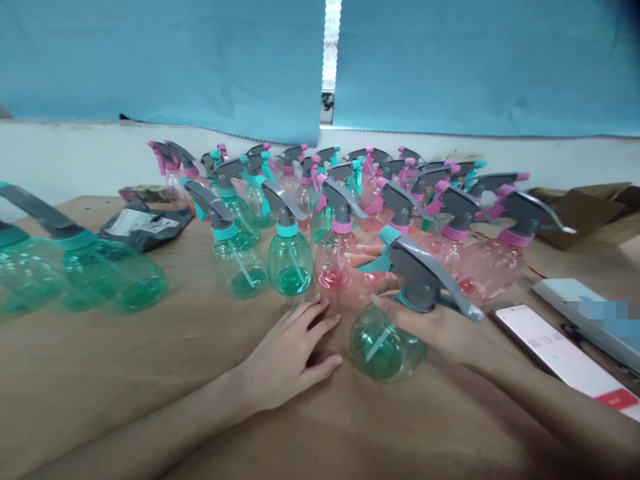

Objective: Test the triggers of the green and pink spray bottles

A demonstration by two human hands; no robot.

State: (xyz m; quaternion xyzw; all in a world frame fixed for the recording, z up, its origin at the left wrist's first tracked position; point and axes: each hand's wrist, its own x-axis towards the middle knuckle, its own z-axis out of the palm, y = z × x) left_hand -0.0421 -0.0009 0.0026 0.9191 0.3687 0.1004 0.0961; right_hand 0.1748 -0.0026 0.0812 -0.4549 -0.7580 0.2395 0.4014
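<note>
My right hand (440, 330) grips a green spray bottle (387, 350) below its grey and teal trigger head. The bottle leans and appears clear green, with a thin tube inside; I cannot tell whether its base touches the table. Palm down on the wood, my left hand (293, 347) rests with fingers spread and holds nothing. Just beyond its fingertips stand a green spray bottle (291, 263) with a teal collar and a pink spray bottle (336, 260) with a pink collar. Another green spray bottle (239, 267) is a little further left.
Behind, several pink and green spray bottles crowd together. More green spray bottles (115, 277) stand at left, near a dark plastic packet (145, 223). To the right lie a phone (555, 340), a white box (575, 300) and a brown cardboard box (590, 210) on the wooden table (190, 360).
</note>
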